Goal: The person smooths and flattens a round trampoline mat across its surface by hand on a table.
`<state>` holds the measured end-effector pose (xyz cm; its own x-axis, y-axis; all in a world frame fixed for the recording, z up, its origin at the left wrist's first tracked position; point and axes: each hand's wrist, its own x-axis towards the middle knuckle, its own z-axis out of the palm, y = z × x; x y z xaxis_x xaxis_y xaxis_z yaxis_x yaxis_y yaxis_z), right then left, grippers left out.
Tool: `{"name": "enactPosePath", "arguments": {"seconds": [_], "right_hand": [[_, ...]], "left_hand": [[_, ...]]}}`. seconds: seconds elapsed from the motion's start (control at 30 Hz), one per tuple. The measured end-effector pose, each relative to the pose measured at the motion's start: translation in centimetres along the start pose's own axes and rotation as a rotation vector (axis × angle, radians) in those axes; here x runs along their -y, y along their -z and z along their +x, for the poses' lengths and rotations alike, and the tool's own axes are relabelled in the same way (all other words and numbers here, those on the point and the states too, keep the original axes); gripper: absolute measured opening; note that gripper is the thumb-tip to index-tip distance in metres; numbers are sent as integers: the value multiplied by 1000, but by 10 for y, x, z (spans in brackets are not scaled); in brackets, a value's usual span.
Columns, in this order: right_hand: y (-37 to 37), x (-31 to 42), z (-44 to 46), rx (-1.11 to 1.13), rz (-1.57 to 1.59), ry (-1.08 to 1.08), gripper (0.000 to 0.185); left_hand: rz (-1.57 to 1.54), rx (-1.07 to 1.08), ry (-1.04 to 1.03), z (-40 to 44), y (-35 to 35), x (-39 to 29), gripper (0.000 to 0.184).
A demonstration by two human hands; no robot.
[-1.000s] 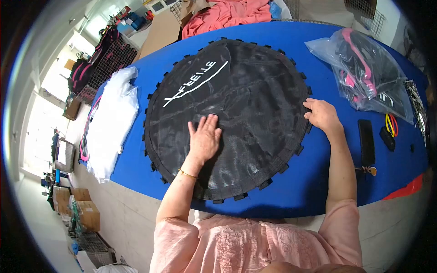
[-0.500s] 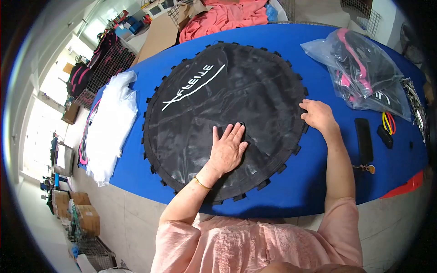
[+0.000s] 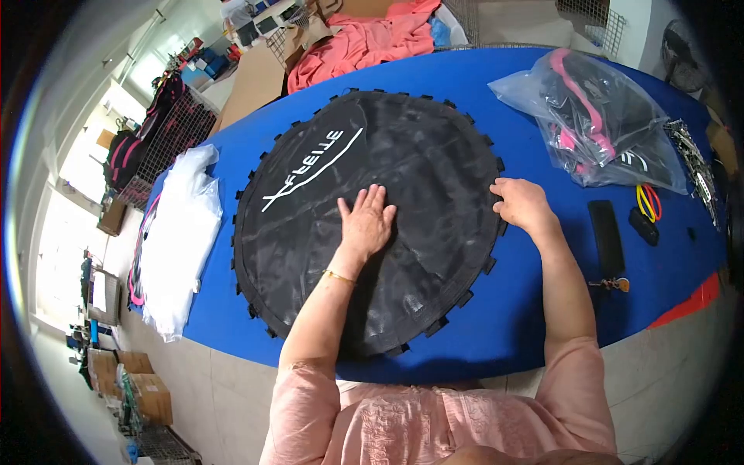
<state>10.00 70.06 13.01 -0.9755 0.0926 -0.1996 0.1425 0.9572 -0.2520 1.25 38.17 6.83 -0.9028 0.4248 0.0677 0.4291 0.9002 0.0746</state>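
Observation:
A round black trampoline mat (image 3: 434,178) with white lettering lies spread on the blue-covered table (image 3: 434,68). Short black tabs ring its edge. My left hand (image 3: 366,223) rests flat on the middle of the mat, fingers spread, just below the lettering. At the mat's right edge, my right hand (image 3: 523,203) has its thumb and fingertips closed on the border by the tabs. The exact grip of those fingertips is partly hidden.
A clear plastic bag (image 3: 620,101) with black and pink pieces lies at the right. Below it are a black strip (image 3: 605,236), red and yellow loops (image 3: 649,203) and keys (image 3: 620,285). White plastic sheeting (image 3: 182,240) covers the table's left end. Pink cloth (image 3: 364,46) is heaped beyond.
My left hand has slid across the mat, away from my body and towards the lettering. My right hand stays at the mat's edge. The whole view has shifted slightly.

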Motion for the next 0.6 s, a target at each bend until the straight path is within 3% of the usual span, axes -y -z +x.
{"name": "enactPosePath", "arguments": {"seconds": [0.03, 0.1, 0.2, 0.33, 0.4, 0.6], "right_hand": [[-5, -4, 2, -3, -1, -3, 46], [-21, -16, 7, -165, -5, 123, 27], [-22, -15, 3, -262, 25, 167, 26], [-9, -9, 1, -39, 11, 23, 46], [-28, -20, 7, -257, 10, 177, 25], [-31, -21, 11, -287, 20, 179, 21]], "left_hand": [[3, -19, -32, 7, -4, -12, 62], [1, -34, -99, 15, -7, -35, 62], [-9, -36, -170, 22, -8, -62, 63], [-4, -16, -126, 35, -8, -57, 63], [-15, -16, -54, 42, -8, -41, 63], [11, 24, 44, 67, -4, -22, 62]]}}
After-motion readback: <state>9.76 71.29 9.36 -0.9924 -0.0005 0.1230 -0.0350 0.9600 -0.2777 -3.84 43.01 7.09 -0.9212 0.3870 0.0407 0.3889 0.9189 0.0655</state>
